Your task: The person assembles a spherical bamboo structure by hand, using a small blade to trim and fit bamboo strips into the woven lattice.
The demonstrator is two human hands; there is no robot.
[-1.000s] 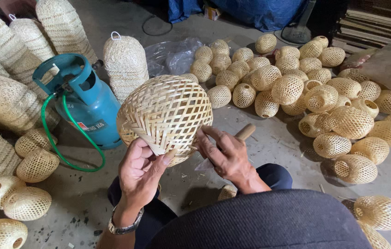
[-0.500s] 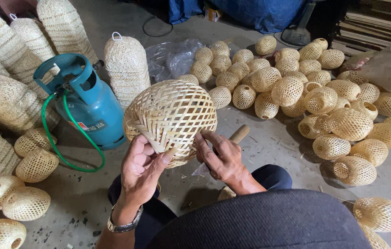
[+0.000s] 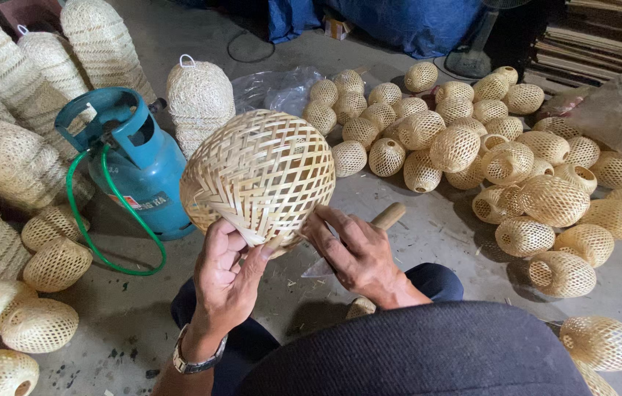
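- The left hand (image 3: pixel 224 271) grips the lower rim of the woven bamboo globe (image 3: pixel 260 174), thumb and fingers pinching the rim's edge from beneath.
- The globe is held off the floor, in front of the person's knees, its open-weave dome turned up toward the camera.
- The right hand (image 3: pixel 359 253) is closed round a knife with a wooden handle (image 3: pixel 388 215); the fingers are pressed together on the grip and the hand touches the globe's rim.
- Step in hand, as judged: trimming or dressing the rim, where loose strip ends would stand out.
- The next move calls for a steady hold from the left hand and a short, controlled cut directed away from its fingers, which lie just beside the tool.
- Just beside the globe on the left stands a blue gas cylinder (image 3: pixel 138 172) with a green hose (image 3: pixel 98 249).
- A heap of small woven globes (image 3: pixel 487 158) lies on the concrete floor (image 3: pixel 428 220) to the right; taller woven shades (image 3: pixel 197 99) stand behind.
- Hard to make out: the blade is mostly hidden under the right hand and the rim, so its contact point cannot be told.
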